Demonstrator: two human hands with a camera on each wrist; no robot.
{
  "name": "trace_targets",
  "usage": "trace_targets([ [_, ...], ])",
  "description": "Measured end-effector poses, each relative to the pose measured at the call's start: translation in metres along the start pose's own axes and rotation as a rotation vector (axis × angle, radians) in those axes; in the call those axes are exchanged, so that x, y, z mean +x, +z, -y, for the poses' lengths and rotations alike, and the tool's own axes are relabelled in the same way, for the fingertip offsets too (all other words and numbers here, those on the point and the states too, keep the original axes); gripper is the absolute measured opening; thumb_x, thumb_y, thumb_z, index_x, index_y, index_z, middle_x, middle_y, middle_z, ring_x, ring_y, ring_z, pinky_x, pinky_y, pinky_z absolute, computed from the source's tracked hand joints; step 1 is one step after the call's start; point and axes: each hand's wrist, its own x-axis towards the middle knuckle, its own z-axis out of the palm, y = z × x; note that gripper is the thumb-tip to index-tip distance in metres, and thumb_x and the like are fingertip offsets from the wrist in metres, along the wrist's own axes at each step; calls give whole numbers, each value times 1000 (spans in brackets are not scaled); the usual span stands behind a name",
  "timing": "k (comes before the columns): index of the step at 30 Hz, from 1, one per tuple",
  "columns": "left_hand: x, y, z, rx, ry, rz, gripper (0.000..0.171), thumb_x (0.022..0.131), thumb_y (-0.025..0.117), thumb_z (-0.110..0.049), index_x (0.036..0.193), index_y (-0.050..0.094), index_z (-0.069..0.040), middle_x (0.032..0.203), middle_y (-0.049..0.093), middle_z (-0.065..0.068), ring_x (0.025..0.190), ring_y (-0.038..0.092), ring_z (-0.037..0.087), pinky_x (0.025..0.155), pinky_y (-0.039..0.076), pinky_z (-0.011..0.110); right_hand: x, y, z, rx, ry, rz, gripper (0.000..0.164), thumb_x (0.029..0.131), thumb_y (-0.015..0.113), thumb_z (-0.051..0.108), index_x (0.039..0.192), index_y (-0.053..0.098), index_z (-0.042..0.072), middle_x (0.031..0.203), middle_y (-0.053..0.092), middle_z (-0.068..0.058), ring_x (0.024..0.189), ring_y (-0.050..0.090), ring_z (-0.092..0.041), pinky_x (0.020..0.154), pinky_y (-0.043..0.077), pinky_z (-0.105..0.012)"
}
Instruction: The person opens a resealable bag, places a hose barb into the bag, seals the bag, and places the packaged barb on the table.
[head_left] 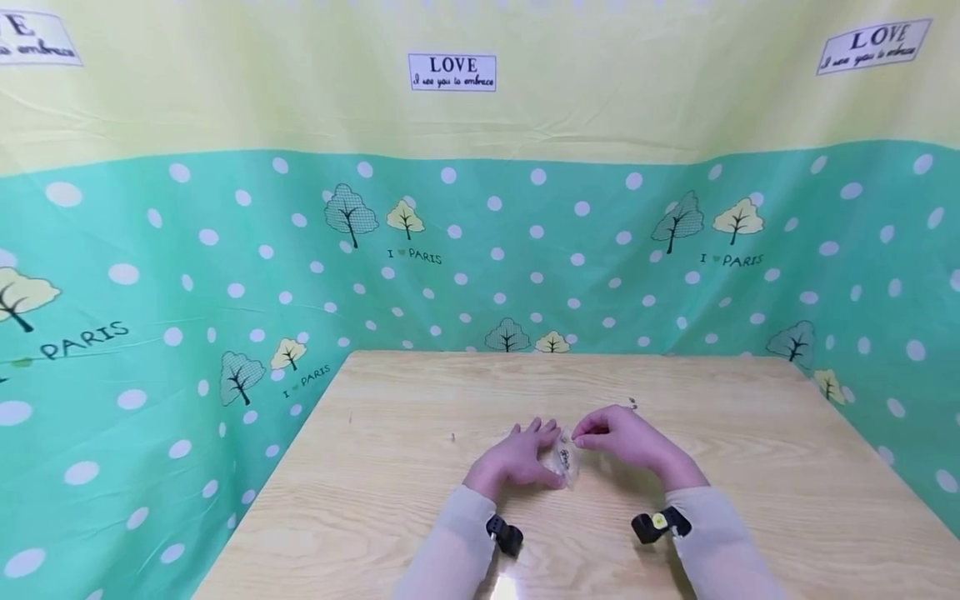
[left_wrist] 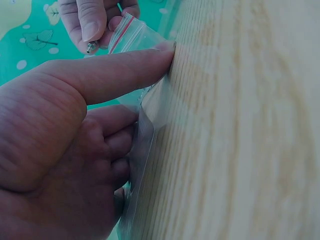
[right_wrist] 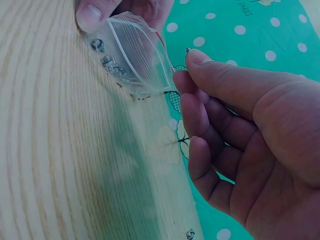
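Note:
A clear zip bag [head_left: 572, 473] with a red line along its mouth lies on the wooden table. Several small metal screws [right_wrist: 112, 65] show through its plastic. My left hand [head_left: 521, 458] rests spread over the bag, the thumb pressing its near corner and the long fingers reaching across to the far side. Just right of the bag's mouth is my right hand [head_left: 630, 437], pinching one small metal screw [left_wrist: 91, 47] between thumb and forefinger. Only the screw's tip [right_wrist: 188, 50] peeks past the thumb in the right wrist view; the rest is hidden by the fingers.
Beyond the right hand, a few small metal pieces [head_left: 633, 403] lie on the table [head_left: 360, 517]. Another tiny piece [head_left: 453, 437] sits left of the left hand. A green dotted curtain [head_left: 420, 308] hangs behind and along both sides of the table.

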Motion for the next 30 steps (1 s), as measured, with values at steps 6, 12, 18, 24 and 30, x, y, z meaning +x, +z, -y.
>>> trace_targets([
  [6,1,0,1,2,-1,-1,94,87,87,-42,165,43,-17,176,26,-3,163,15,37,131,15,59,3,0,-5,-18,-14,-10,9,100,76,18,106,81,14,99,76,5,96,69,-14,93,59,-44],
  [12,-1,1,1,-5,-16,6,93,88,86,-43,166,41,-19,177,24,-2,162,15,43,130,16,62,3,1,-5,-26,-12,-15,9,101,76,18,106,81,14,101,76,5,97,70,-14,94,59,-45],
  [18,2,0,3,8,-14,2,97,86,87,-47,167,40,-20,177,23,-4,162,15,43,130,17,62,3,0,-1,-34,-6,-24,10,101,75,18,108,81,13,102,77,6,99,70,-13,97,59,-47],
  [24,5,-1,2,13,-8,8,98,86,87,-45,167,40,-19,177,23,-3,162,14,41,130,17,63,2,-2,4,-33,-8,-22,15,102,74,20,112,81,10,105,77,5,101,70,-15,97,59,-48],
  [30,2,-1,0,1,-5,15,95,87,86,-43,167,40,-19,177,23,-4,163,12,38,130,15,61,1,-1,2,-31,7,-24,15,103,74,20,113,81,11,105,77,5,102,70,-15,99,58,-50],
])
